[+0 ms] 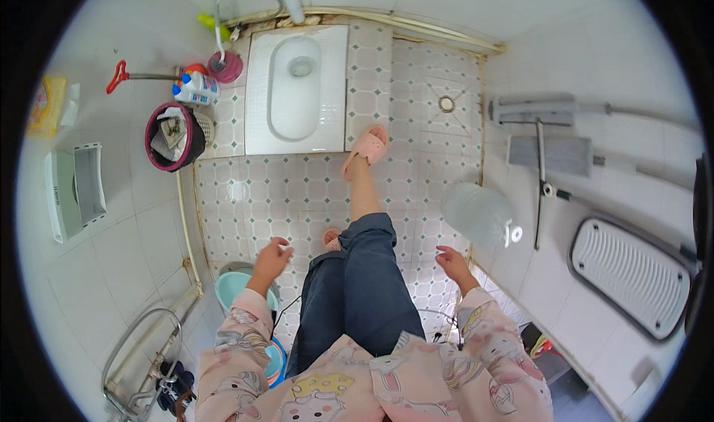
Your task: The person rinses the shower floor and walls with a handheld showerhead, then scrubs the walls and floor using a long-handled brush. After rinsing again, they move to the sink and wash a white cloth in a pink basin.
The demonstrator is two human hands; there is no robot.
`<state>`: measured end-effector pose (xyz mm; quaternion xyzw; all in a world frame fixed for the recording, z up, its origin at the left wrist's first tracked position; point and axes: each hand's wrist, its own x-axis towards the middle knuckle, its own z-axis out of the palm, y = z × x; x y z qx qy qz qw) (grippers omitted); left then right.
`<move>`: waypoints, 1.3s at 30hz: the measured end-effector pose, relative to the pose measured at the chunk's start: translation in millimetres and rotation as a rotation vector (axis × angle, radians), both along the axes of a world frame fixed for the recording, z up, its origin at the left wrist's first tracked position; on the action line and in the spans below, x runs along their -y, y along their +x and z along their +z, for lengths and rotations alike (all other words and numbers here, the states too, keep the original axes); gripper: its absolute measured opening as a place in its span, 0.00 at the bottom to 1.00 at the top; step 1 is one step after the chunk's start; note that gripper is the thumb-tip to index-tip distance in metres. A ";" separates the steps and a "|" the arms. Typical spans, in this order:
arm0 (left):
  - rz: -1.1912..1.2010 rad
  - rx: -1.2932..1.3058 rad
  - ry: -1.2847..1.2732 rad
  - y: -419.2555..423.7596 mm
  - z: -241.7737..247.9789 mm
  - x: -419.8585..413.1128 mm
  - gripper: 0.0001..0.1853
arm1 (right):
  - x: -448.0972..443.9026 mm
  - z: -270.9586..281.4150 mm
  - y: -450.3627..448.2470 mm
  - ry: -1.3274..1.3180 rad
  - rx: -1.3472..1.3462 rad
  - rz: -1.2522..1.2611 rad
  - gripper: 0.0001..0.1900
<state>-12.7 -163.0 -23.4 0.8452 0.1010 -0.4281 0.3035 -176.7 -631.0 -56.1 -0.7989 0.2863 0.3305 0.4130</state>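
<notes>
My left hand (pixel 273 261) hangs above the tiled floor with its fingers curled. A bit of white shows at its fingertips, and I cannot tell whether it is a held thing. Just below that hand stands a light green plastic basin (pixel 227 288), partly covered by my sleeve. My right hand (pixel 453 264) hovers over the floor on the other side, fingers loosely apart and nothing in them. Nearest to it is a large clear water bottle (pixel 479 212) by the right wall. One foot in a pink slipper (pixel 368 148) is forward, beside the white squat toilet (pixel 295 87).
By the left wall stand a waste bin (pixel 150 137) with rubbish, cleaner bottles (pixel 198 90) and a pink brush head (pixel 225 66). Flat mops (pixel 549 157) and a washboard (pixel 630 277) are along the right wall. A round drain (pixel 446 104) lies in the floor, and a cable (pixel 287 310) trails behind.
</notes>
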 end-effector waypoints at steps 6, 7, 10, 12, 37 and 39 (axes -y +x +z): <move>-0.205 0.333 0.062 -19.3 79.8 -6.3 0.17 | 9.7 103.8 -77.5 -0.067 0.205 -0.030 0.20; -0.260 0.332 0.069 -25.4 91.0 -0.7 0.17 | 10.4 120.5 -94.3 -0.132 0.174 -0.020 0.19; -0.416 0.313 0.066 -49.6 120.4 19.5 0.17 | 17.7 167.9 -151.5 -0.327 0.201 0.014 0.13; -0.508 0.321 0.069 -66.6 139.1 32.7 0.18 | 24.8 194.1 -188.1 -0.361 0.232 -0.033 0.13; -1.671 0.648 -0.276 -433.9 313.1 344.3 0.28 | -89.6 373.0 -746.7 -0.850 0.317 -0.948 0.16; -1.737 0.667 -0.280 -443.1 320.0 367.6 0.26 | -89.5 375.6 -761.8 -0.836 0.285 -0.990 0.16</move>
